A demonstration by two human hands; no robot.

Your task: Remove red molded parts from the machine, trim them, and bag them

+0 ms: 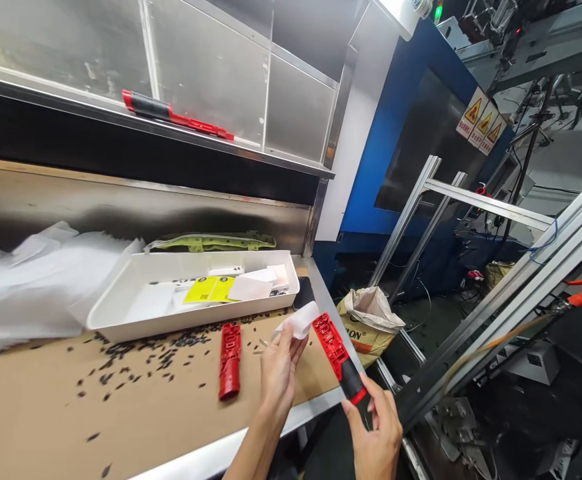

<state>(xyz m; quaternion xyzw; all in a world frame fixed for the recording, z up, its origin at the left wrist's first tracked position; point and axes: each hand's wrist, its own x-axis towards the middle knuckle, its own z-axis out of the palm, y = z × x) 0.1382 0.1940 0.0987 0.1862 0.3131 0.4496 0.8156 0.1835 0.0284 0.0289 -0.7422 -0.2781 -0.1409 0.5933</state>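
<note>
My right hand (377, 423) is closed around the black end of a red-and-black plastic tool housing (331, 343), with thumb and fingers on opposite sides. The housing tilts up to the left, and its ribbed red inside faces me. In my left hand (281, 367) is a curled white sheet (301, 321), pinched between the fingers; its edge is close to the housing's upper end, and I cannot tell whether they touch. A thin light piece by these fingers is too small to name. On the bench to the left lies a red plastic housing (229, 363).
A white tray (155, 323) holds papers and yellow labels. Small black pieces (171, 360) are scattered over the brown bench top (171, 427). White sheets (35, 287) are piled at the left. Another red-and-black housing (175, 119) rests on the shelf. An open sack (371, 327) stands beyond the bench edge.
</note>
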